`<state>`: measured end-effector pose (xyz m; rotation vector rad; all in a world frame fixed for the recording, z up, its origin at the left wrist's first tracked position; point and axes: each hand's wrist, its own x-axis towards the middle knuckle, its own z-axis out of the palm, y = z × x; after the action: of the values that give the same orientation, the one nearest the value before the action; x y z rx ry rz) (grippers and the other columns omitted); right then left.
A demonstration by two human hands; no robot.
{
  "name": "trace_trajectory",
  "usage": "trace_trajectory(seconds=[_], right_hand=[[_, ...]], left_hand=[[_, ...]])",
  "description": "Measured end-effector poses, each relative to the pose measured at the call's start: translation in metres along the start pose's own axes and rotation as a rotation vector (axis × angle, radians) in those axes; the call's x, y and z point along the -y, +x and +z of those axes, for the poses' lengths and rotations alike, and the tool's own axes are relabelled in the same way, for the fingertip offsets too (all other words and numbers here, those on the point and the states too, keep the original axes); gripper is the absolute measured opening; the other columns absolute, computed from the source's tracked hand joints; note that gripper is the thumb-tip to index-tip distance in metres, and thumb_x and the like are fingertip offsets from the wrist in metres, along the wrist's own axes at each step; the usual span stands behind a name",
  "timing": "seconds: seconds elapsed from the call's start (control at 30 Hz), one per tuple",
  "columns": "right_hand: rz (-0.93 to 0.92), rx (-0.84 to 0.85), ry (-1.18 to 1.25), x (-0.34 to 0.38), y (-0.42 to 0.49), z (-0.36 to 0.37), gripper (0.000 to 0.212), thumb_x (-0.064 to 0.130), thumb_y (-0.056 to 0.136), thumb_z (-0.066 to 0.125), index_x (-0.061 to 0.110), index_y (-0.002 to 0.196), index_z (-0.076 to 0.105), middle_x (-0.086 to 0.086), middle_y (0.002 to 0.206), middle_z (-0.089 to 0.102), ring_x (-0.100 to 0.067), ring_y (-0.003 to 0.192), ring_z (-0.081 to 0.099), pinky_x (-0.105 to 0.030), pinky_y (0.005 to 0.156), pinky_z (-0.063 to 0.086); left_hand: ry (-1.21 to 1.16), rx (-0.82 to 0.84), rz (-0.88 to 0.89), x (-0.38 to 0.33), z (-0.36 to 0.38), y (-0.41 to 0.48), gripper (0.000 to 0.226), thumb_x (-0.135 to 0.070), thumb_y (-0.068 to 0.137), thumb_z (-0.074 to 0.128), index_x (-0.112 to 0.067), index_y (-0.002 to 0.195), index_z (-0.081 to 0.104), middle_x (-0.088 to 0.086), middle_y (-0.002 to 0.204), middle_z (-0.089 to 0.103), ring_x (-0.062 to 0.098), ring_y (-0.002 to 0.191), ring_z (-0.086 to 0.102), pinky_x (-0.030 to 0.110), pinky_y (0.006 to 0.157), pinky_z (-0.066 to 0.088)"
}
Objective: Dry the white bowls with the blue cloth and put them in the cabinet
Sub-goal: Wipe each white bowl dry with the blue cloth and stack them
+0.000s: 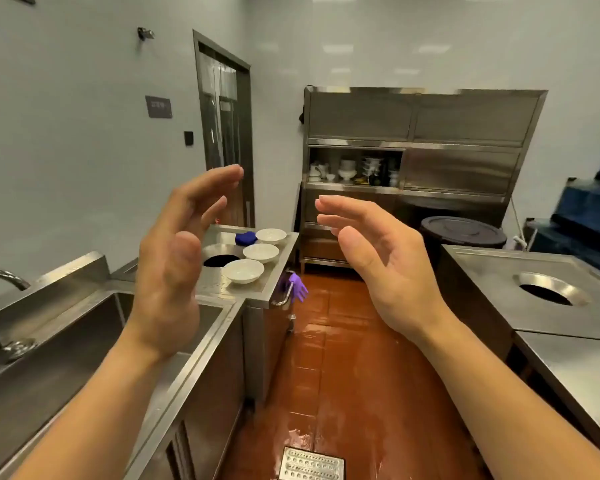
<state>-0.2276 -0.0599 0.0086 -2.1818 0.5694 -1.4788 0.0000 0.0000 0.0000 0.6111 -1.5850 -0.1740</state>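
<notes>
Pale tiled walls enclose a narrow kitchen with a wet reddish-brown floor [329,358] running between steel units. From the head view, a steel sink [59,344] sits at the lower left with a curved tap [4,275] above its back edge. Beyond the sink stands a steel counter [257,289] with a round hole [221,260] cut in its top. Three white bowls lie on that counter in a line along its right side: the nearest bowl [243,270], the middle bowl [261,252] and the farthest bowl [271,235], each upright and apart from the others. A bunched blue cloth [246,238] rests just left of the farthest bowl, close to it. A purple glove [298,288] hangs from a handle at the counter's front corner.

At the far end stands a tall steel cabinet [461,168]; its open left compartment holds white crockery [347,169]. A dark round bin [463,232] sits below it. Another steel counter with a round opening [548,292] lines the right side.

Both bare hands are raised in mid-air, palms facing each other, apart. The left hand [177,258] is open, fingers extended and slightly curved, holding nothing. The right hand [374,258] is likewise open and empty. Neither touches the bowls or cloth.
</notes>
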Motion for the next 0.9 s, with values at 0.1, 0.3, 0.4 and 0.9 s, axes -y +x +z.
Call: trace_trajectory(seconds=[0.1,0.3,0.4,0.9], right_hand=[[0.031,0.012,-0.016,-0.037,0.038,0.008,0.052,0.052,0.094,0.049,0.027,0.137,0.061,0.017,0.132,0.067,0.0,0.124,0.063,-0.021,0.101,0.053],[0.047,0.007,-0.002,-0.121,0.107,0.012,0.053,0.051,0.094,0.049,0.022,0.138,0.062,0.009,0.133,0.069,-0.005,0.124,0.065,-0.028,0.103,0.054],[0.054,0.004,-0.006,-0.164,0.136,0.01,0.054,0.05,0.094,0.049,0.02,0.137,0.062,0.005,0.132,0.07,-0.009,0.123,0.066,-0.033,0.104,0.054],[0.017,0.129,0.135,-0.442,0.319,-0.022,0.048,0.051,0.095,0.051,0.027,0.135,0.063,0.009,0.127,0.071,-0.009,0.122,0.066,-0.03,0.103,0.054]], left_hand=[[0.051,-0.041,-0.012,0.043,-0.001,0.025,0.074,-0.083,0.095,0.036,-0.029,0.144,0.05,-0.004,0.153,0.056,0.025,0.15,0.049,0.049,0.124,0.036],[0.02,-0.041,-0.057,0.144,0.009,0.084,0.079,-0.086,0.092,0.039,-0.027,0.143,0.051,-0.007,0.151,0.057,0.023,0.149,0.05,0.052,0.125,0.035],[0.01,-0.037,-0.065,0.192,0.019,0.111,0.08,-0.087,0.091,0.04,-0.028,0.143,0.051,-0.005,0.151,0.057,0.025,0.149,0.049,0.059,0.126,0.032],[0.146,-0.085,-0.051,0.44,0.107,0.25,0.07,-0.086,0.092,0.037,-0.041,0.142,0.056,-0.015,0.15,0.059,0.023,0.148,0.051,0.044,0.122,0.039]])
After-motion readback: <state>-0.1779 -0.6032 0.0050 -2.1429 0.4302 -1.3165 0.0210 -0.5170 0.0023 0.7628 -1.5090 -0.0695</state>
